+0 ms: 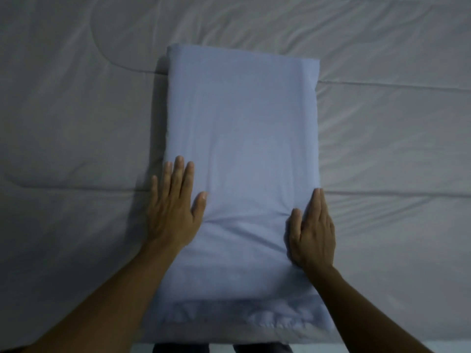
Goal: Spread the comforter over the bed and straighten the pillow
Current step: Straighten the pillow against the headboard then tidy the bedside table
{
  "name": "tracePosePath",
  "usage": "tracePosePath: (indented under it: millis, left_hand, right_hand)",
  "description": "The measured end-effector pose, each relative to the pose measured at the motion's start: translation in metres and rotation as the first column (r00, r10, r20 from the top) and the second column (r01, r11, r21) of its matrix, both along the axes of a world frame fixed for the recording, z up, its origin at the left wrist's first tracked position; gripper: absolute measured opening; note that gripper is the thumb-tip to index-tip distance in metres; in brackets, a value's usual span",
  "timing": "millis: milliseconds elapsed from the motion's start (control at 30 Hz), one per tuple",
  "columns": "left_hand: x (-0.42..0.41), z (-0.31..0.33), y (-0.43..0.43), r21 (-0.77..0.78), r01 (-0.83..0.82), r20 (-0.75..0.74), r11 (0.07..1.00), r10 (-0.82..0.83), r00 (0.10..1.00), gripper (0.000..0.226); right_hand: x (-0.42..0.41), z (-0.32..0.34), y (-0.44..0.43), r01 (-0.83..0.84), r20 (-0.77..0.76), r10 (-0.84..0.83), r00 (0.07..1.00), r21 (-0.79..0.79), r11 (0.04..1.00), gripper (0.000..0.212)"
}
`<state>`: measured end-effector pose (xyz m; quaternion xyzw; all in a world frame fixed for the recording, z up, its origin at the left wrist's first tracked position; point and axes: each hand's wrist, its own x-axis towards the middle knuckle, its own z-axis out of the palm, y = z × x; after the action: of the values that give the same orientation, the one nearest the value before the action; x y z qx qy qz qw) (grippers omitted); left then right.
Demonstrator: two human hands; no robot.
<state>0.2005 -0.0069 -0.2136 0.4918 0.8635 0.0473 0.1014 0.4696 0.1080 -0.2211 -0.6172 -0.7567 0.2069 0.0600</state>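
Pale blue and rectangular, the pillow (242, 149) lies lengthwise on the grey quilted comforter (76, 123), which is spread flat with soft wrinkles and stitched seams. I have the left hand (173, 210) flat, fingers straight and slightly fanned, pressing the pillow's left edge. The right hand (313, 235), fingers straight and together, presses its right edge, puckering the smooth cloth.
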Motion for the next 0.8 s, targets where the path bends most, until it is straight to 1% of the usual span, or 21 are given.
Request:
tracePosePath:
  millis: [67,100,133,167,233,267,300,333,367,400,467,533,600,700,767,800]
  left_hand:
    - [0.012,0.005,-0.021,-0.004,-0.031,0.05,1.0,0.031,0.998,0.07]
    - [0.016,0.007,-0.029,0.005,-0.08,0.099,0.997,0.08,0.992,0.073]
    - [0.018,0.009,-0.035,0.018,-0.163,0.17,0.986,0.157,0.973,0.076]
    - [0.018,0.01,-0.038,0.027,-0.271,0.246,0.962,0.256,0.935,0.078]
    - [0.013,0.007,-0.037,0.017,-0.473,0.34,0.881,0.44,0.831,0.08]
    - [0.01,0.004,-0.034,-0.003,-0.553,0.391,0.833,0.51,0.766,0.083]
    - [0.005,0.001,-0.029,-0.038,-0.625,0.476,0.78,0.564,0.675,0.089]
    - [0.0,-0.002,-0.025,-0.088,-0.68,0.576,0.728,0.594,0.562,0.095]
    - [-0.004,-0.004,-0.021,-0.143,-0.705,0.657,0.694,0.6,0.457,0.1]
    - [-0.008,-0.005,-0.018,-0.187,-0.71,0.708,0.679,0.594,0.382,0.101]
    - [-0.014,-0.004,-0.014,-0.207,-0.713,0.79,0.67,0.544,0.282,0.102]
    - [-0.021,0.001,-0.008,-0.209,-0.72,0.872,0.662,0.46,0.17,0.102]
    - [-0.026,0.012,-0.005,-0.248,-0.68,0.912,0.69,0.403,0.077,0.094]
    - [-0.025,0.037,-0.013,-0.37,-0.559,0.896,0.742,0.443,-0.005,0.085]
    - [-0.02,0.054,-0.027,-0.413,-0.532,0.877,0.739,0.48,-0.014,0.078]
    - [-0.018,0.064,-0.035,-0.413,-0.554,0.868,0.723,0.496,-0.001,0.075]
  right_hand:
    - [0.017,0.005,-0.015,-0.012,-0.031,0.012,0.999,-0.016,1.0,0.071]
    - [0.024,0.008,-0.018,-0.003,-0.056,0.001,0.998,-0.035,0.999,0.073]
    - [0.03,0.01,-0.018,0.017,-0.084,-0.021,0.996,-0.049,0.999,0.075]
    - [0.033,0.011,-0.015,0.047,-0.118,-0.053,0.992,-0.053,0.998,0.074]
    - [0.031,0.01,-0.001,0.137,-0.212,-0.151,0.966,-0.079,0.987,0.071]
    - [0.026,0.009,0.01,0.186,-0.275,-0.213,0.938,-0.124,0.975,0.068]
    - [0.018,0.007,0.022,0.214,-0.333,-0.27,0.903,-0.196,0.957,0.066]
    - [0.011,0.005,0.034,0.213,-0.368,-0.311,0.876,-0.285,0.935,0.064]
    - [0.004,0.003,0.045,0.188,-0.372,-0.332,0.867,-0.373,0.909,0.062]
    - [-0.001,0.0,0.053,0.153,-0.354,-0.329,0.876,-0.443,0.883,0.062]
    - [-0.004,-0.003,0.063,0.122,-0.319,-0.323,0.891,-0.517,0.847,0.065]
    - [-0.004,-0.002,0.067,0.129,-0.333,-0.374,0.866,-0.574,0.808,0.063]
    - [-0.005,0.004,0.07,0.122,-0.362,-0.444,0.82,-0.648,0.752,0.054]
    - [-0.002,0.019,0.073,0.042,-0.385,-0.475,0.792,-0.741,0.671,0.056]
    - [0.002,0.032,0.065,-0.049,-0.404,-0.451,0.795,-0.785,0.617,0.058]
    - [0.003,0.039,0.059,-0.075,-0.404,-0.442,0.801,-0.8,0.596,0.06]
